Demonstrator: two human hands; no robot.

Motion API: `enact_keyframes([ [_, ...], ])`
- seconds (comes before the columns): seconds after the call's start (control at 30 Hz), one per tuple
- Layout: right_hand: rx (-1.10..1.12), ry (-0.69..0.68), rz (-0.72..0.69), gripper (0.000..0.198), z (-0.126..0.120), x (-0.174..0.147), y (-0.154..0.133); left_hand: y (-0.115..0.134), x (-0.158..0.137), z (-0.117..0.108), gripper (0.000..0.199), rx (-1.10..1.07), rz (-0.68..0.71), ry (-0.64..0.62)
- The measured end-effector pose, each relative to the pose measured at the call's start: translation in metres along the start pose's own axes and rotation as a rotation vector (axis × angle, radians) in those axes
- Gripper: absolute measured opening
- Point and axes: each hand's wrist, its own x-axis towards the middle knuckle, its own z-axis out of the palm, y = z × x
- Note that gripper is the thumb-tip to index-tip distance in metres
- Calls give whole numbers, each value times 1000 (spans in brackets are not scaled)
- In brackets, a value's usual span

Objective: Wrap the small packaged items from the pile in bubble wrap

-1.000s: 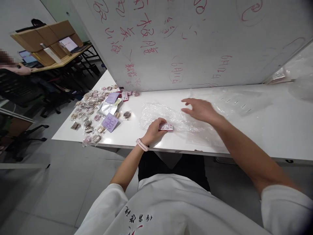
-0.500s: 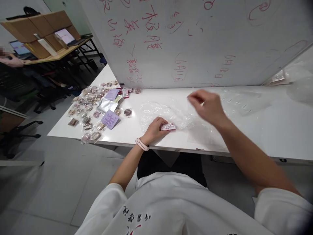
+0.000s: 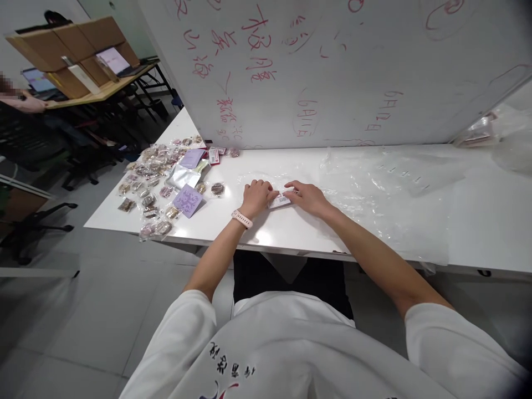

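A small white box with a printed label and red trim [image 3: 280,201] lies in front of me, near the middle of the table. My left hand [image 3: 257,198], with a pale band at its wrist, closes its fingers over the left end of that box. On the opposite end, my right hand [image 3: 310,199] has its thumb and fingers closed on the box as well. The fingers hide part of both ends. Clear plastic film [image 3: 374,191] spreads in wrinkles to the right of my right hand and beneath that forearm.
At the left is a pile of individually wrapped pieces [image 3: 155,160], with purple square packets [image 3: 188,200] and a silver pouch [image 3: 183,176]. A whiteboard [image 3: 332,83] rises behind the white table [image 3: 224,224]. Another person's arm [image 3: 25,104] shows at a far desk.
My right hand has come down and left from the air onto the box. The box has shifted slightly up and left. Plastic film has spread farther right and over the front edge.
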Motion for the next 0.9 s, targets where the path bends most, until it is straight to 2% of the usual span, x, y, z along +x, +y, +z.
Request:
enact_keyframes([
  [0.07, -176, 115, -32, 38, 3, 4, -11, 3, 1, 0, 22, 25, -68, 128],
  [0.13, -309, 213, -165, 34, 7, 2, -17, 11, -9, -4, 26, -24, -114, 263],
  [0.2, -322, 194, -297, 33, 12, -3, -17, 23, -32, -10, 15, -237, -164, 310],
  [0.23, -298, 152, -340, 32, 14, -6, -14, 29, -47, -13, 12, -423, -202, 275],
  [0.3, -231, 79, -374, 34, 18, -12, -6, 38, -78, -18, 22, -922, -320, 74],
  [0.37, -166, 65, -358, 37, 19, -14, 2, 41, -102, -20, 26, -1380, -466, -104],
  [0.4, -141, 71, -349, 37, 20, -15, 5, 39, -108, -20, 26, -1551, -541, -135],
  [0.47, -105, 87, -337, 35, 22, -14, 9, 30, -109, -20, 20, -1759, -675, -71],
  [0.53, -87, 101, -338, 34, 24, -13, 12, 20, -95, -19, 12, -1829, -769, 71],
  [0.6, -75, 116, -347, 34, 26, -10, 14, 13, -75, -17, 12, -1768, -781, 189],
  [0.67, -65, 127, -357, 33, 28, -8, 16, 14, -56, -10, 18, -1533, -667, 248],
  [0.8, -83, 125, -364, 32, 27, -8, 13, 32, -44, 12, 37, -600, -202, 128],
  [0.9, -227, 189, -363, 33, 21, -26, 1, 39, -48, 24, 45, -133, -24, 53],
])
